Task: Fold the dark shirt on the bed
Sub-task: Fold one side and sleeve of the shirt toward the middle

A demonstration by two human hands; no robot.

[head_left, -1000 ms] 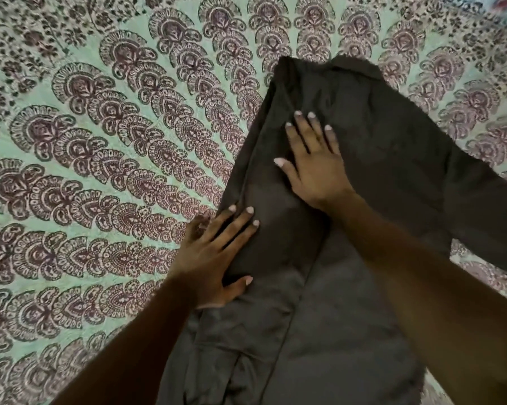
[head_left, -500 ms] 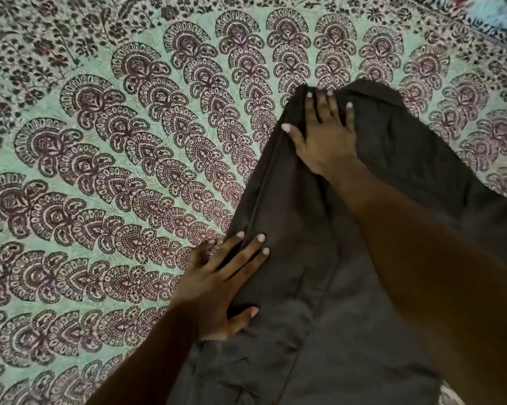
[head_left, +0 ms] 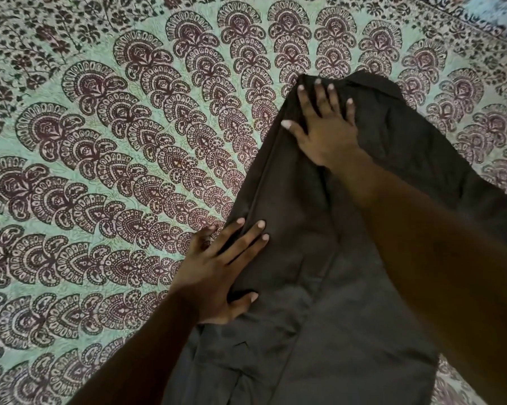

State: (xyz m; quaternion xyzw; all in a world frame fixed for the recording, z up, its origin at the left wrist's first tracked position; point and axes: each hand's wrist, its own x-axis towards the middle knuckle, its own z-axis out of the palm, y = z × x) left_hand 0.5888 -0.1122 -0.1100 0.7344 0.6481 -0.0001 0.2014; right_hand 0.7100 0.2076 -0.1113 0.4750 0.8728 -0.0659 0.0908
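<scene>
On the bedspread (head_left: 100, 171), both hands flat, fingers spread: right hand (head_left: 325, 127) at 12 o'clock of the dark shirt (head_left: 319, 317), left hand (head_left: 217, 273) at 9.

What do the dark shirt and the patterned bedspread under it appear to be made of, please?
Dark shirt: looks like thin matte woven cloth, perhaps cotton; it creases softly and shows stitched seams. Bedspread: seemingly printed cotton, matte, with a fine crinkled texture across its green ground.

Cut off by bottom and right edges: dark brown fabric shirt (head_left: 319, 331). Partly hidden beneath blurred right forearm (head_left: 439, 273).
</scene>
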